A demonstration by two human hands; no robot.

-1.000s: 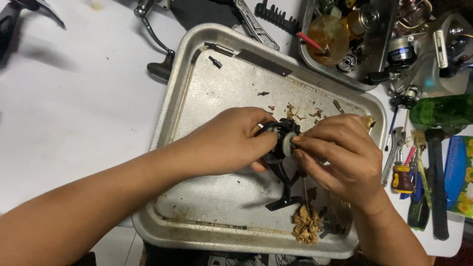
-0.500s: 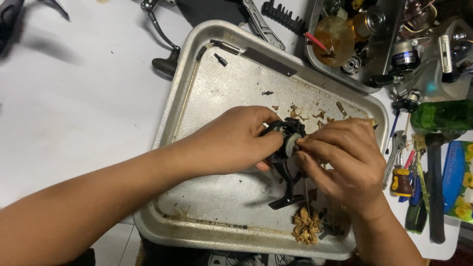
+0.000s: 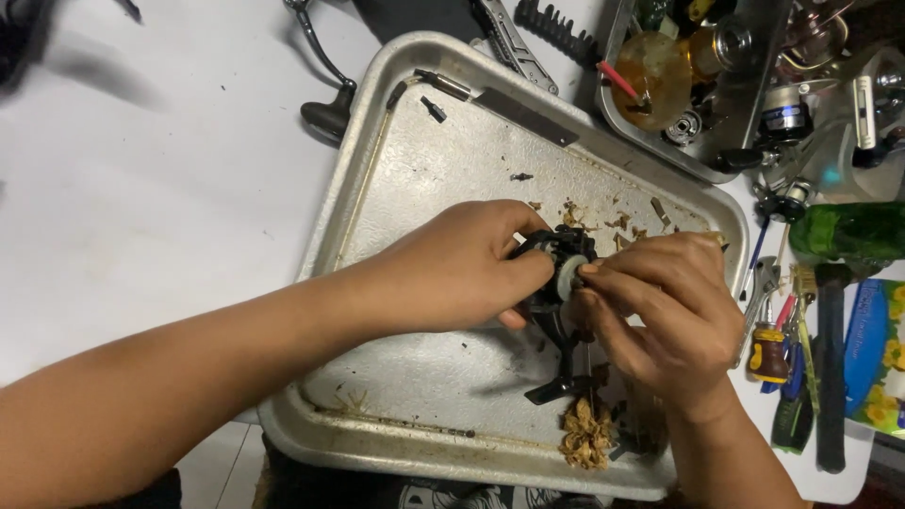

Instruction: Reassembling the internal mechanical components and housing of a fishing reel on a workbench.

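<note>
Over a worn metal tray (image 3: 415, 170), my left hand (image 3: 462, 269) grips a black fishing reel body (image 3: 556, 250) from the left. My right hand (image 3: 665, 306) comes in from the right, its fingertips pinched on a small pale round part (image 3: 572, 276) at the reel's side. The reel's black foot (image 3: 558, 386) points down toward the tray floor. Both hands cover most of the reel.
Brown debris (image 3: 586, 434) lies on the tray near its front edge. A second tray (image 3: 702, 165) with an amber jar and reel parts sits at the back right. Screwdrivers, a hammer (image 3: 830, 377) and a green bottle (image 3: 848, 231) lie to the right; a crank handle (image 3: 325, 94) rests behind.
The view has shifted slightly. Both hands stay on the reel, with the right fingers working at the pale round part.
</note>
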